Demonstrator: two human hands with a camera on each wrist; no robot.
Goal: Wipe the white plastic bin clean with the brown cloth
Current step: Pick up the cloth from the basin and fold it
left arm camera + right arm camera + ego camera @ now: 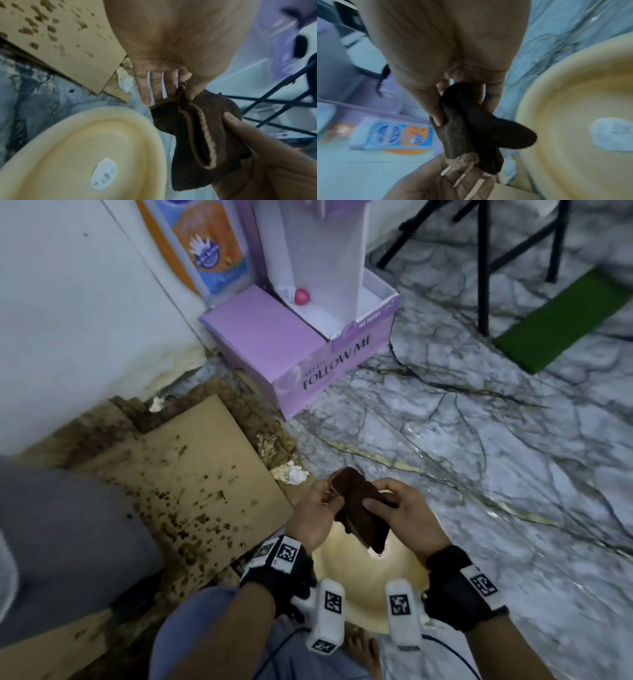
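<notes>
The head view is dim and bluish, with soft shadows and no hard glare; the pale bin glows warm yellow at six o'clock, the brightest patch. Straight lines bow toward the edges. Both wrist views are darker and grainy, smeared by motion blur: the purple box at nine o'clock is streaked, and the bin's label is unreadable.

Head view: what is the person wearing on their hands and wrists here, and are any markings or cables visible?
Both hands, left hand and right hand, are bare, with no sleeves on the forearms. Each wrist carries a black strap bearing white blocks printed with black square code markers. A white camera pod with the same markers hangs under each wrist. A thin dark cable trails from the right pod.
</notes>
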